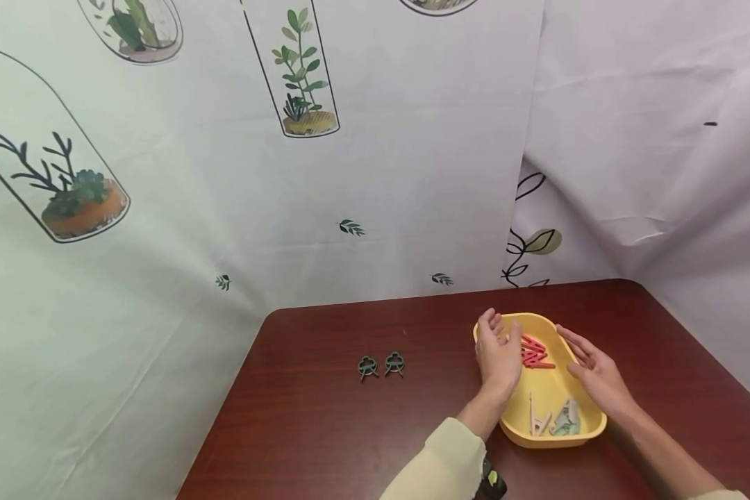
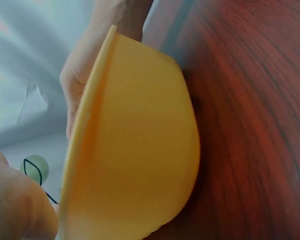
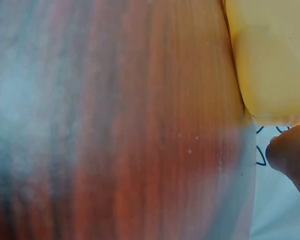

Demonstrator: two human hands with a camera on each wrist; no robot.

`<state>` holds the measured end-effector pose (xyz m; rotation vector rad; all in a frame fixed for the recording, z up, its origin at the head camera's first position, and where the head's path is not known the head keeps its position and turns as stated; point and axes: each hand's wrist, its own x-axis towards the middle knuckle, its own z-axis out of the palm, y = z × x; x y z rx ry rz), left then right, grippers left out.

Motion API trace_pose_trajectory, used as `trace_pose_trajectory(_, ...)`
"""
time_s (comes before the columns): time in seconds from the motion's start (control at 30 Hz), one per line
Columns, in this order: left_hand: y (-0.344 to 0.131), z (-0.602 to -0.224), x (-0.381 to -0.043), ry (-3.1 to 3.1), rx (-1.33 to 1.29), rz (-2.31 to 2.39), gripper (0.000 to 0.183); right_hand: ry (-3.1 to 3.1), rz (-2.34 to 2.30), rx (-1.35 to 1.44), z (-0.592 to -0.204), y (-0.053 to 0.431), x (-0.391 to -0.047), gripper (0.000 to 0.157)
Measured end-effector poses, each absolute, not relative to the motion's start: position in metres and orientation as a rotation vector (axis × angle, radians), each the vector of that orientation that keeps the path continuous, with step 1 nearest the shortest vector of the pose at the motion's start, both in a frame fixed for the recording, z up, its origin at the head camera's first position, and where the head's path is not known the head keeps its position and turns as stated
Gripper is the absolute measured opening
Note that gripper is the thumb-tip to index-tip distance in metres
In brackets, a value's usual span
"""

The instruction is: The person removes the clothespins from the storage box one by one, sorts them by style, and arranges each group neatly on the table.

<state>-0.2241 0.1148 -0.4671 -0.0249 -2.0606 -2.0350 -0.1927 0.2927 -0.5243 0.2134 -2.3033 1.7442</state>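
Observation:
On the table's right side stands a yellow plastic basket (image 1: 553, 382). Several red clothespins (image 1: 533, 353) lie in its far end; pale clothespins (image 1: 539, 422) and a light-green clip-like piece (image 1: 566, 418) lie in the near end. My left hand (image 1: 498, 355) is at the basket's left rim, its fingers loosely bent and raised. Along the opposite rim my right hand (image 1: 600, 378) extends nearly straight fingers, the thumb over the inside. Whether either hand bears on the rim I cannot tell. The left wrist view shows the basket's outer wall (image 2: 140, 135) close up.
Two small dark-green rounded clips (image 1: 367, 367) with thin legs lie side by side, left of the basket. The table (image 1: 325, 430) is reddish-brown wood. Behind it hangs a pale cloth (image 1: 400, 194) printed with plants. A black strap device (image 1: 490, 480) shows below the left sleeve.

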Motion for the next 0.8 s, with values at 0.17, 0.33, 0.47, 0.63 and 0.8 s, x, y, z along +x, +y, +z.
trace_pose_trajectory(0.17, 0.115, -0.472, -0.216, -2.166, 0.001, -1.926, 0.046, -2.286, 1.749, 0.194, -0.524, 0.285, -0.183, 0.057)
trace_pose_trajectory(0.33, 0.115, -0.473, -0.209, -2.268, 0.082, -1.853, 0.048, -2.266, 1.742, 0.190, -0.524, 0.279, -0.174, 0.057)
trace_pose_trajectory(0.47, 0.122, -0.477, -0.209, -2.324, 0.168, -1.805, 0.052, -2.272, 1.732, 0.198, -0.524, 0.281, -0.174, 0.057)
trace_pose_trajectory(0.63, 0.131, -0.490, -0.217, -2.342, 0.178, -1.693, 0.060, -2.257, 1.728, 0.213, -0.526, 0.281, -0.175, 0.057)
trace_pose_trajectory(0.8, 0.133, -0.500, -0.223, -2.416, 0.199, -1.612, 0.065, -2.230, 1.728, 0.214, -0.529, 0.279, -0.177, 0.057)
